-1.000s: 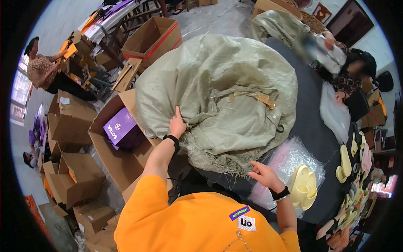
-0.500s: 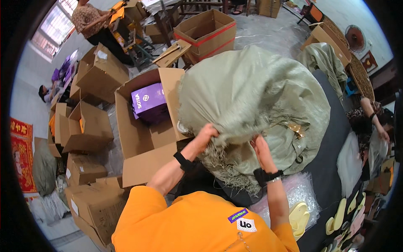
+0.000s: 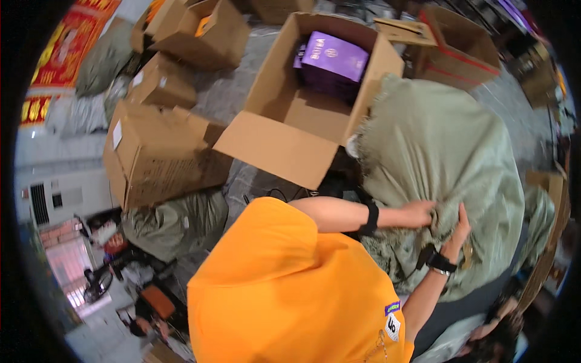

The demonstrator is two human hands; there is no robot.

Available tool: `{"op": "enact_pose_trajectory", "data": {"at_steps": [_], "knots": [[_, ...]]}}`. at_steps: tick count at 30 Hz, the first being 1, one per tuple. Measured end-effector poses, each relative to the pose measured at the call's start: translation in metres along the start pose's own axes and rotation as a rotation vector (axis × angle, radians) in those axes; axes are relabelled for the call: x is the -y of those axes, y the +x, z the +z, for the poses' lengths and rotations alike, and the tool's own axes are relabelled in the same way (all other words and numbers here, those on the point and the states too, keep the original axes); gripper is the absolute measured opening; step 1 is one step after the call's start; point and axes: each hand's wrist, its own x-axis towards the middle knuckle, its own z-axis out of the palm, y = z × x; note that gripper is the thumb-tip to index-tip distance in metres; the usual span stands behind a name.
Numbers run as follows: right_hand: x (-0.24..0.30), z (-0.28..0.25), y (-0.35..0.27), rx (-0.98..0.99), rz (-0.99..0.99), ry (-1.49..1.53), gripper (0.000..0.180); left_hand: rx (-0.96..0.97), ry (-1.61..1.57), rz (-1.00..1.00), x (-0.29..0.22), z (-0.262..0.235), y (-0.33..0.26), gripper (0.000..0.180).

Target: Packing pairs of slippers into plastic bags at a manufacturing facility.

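A large grey-green woven sack (image 3: 445, 136) with a frayed edge bulges in front of me, to the right of my body. My left hand (image 3: 417, 214) is closed on a gathered fold of its cloth. Close beside it, my right hand (image 3: 458, 231) grips the same bunched fold from the right, thumb up, its other fingers partly hidden. To the sack's left stands an open cardboard box (image 3: 281, 144), one flap folded out toward me. Inside that box lie purple packages (image 3: 334, 55).
More cardboard cartons (image 3: 160, 154) stand at the left, with another grey-green sack (image 3: 175, 225) below them. A red-taped open carton (image 3: 463, 51) is behind the big sack. People sit at the lower left and lower right. A dark surface (image 3: 463, 308) lies under the sack.
My view has turned left, so the box and sack sit farther right in the picture. My hands have come closer together, with the sack's cloth bunched between them.
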Motion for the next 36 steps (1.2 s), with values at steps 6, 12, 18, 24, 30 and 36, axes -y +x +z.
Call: {"op": "enact_pose_trajectory", "data": {"at_steps": [6, 12, 18, 24, 30, 36], "knots": [[-0.001, 0.036, 0.034, 0.016, -0.04, -0.253, 0.039, -0.48, 0.25, 0.3, -0.04, -0.054, -0.022, 0.069], [-0.039, 0.062, 0.057, 0.594, -0.55, -0.733, 0.036, -0.415, 0.619, 1.064, -0.071, -0.08, -0.016, 0.023], [-0.006, 0.09, 0.044, 0.258, 0.035, -0.186, 0.034, -0.457, 0.957, 0.818, -0.038, -0.105, 0.036, 0.065], [0.081, 0.104, 0.013, 0.442, -0.051, -0.308, 0.054, -0.112, 0.211, 0.285, -0.074, -0.114, 0.098, 0.081], [0.15, -0.029, 0.055, 0.023, -0.337, -1.56, 0.095, -0.021, -0.733, -0.126, -0.126, -0.166, 0.139, 0.053], [0.188, -0.034, 0.083, -0.076, -0.932, -1.666, 0.078, 0.079, -0.894, -0.061, -0.114, -0.18, 0.147, 0.038]]}}
